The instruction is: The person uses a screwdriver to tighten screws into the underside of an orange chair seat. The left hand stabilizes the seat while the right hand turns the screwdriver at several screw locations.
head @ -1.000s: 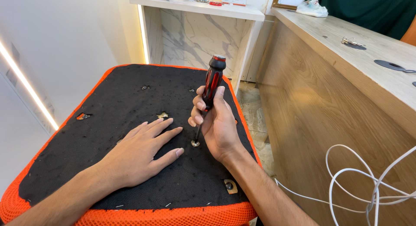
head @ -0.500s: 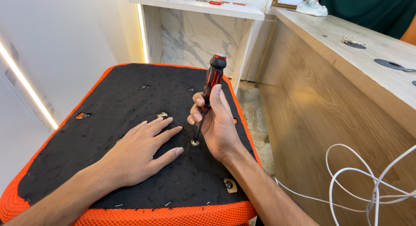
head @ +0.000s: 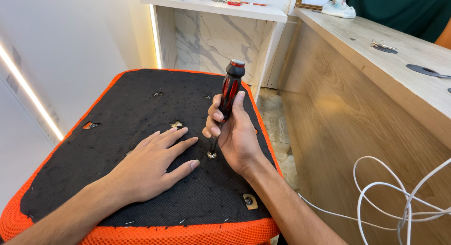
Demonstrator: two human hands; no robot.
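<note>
Gripping ridged red-black screwdriver (head: 229, 92) | right hand (head: 237, 132) | black fabric seat underside (head: 141, 108)

Red-and-black screwdriver (head: 229, 99), near upright (tilted slightly), tip on a screw (head: 212, 155) in the black seat underside (head: 141, 108)

Right hand (head: 236, 137) is hiding screwdriver (head: 224, 108) shaft's mid part, white cable (head: 390, 198) is running off frame's lower right, shelf bits upper centre too small to ID.

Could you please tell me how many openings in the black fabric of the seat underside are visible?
5 holes: far centre, far right, left edge, centre above the left hand, near right. The screwdriver tip and right hand may hide others.
</note>
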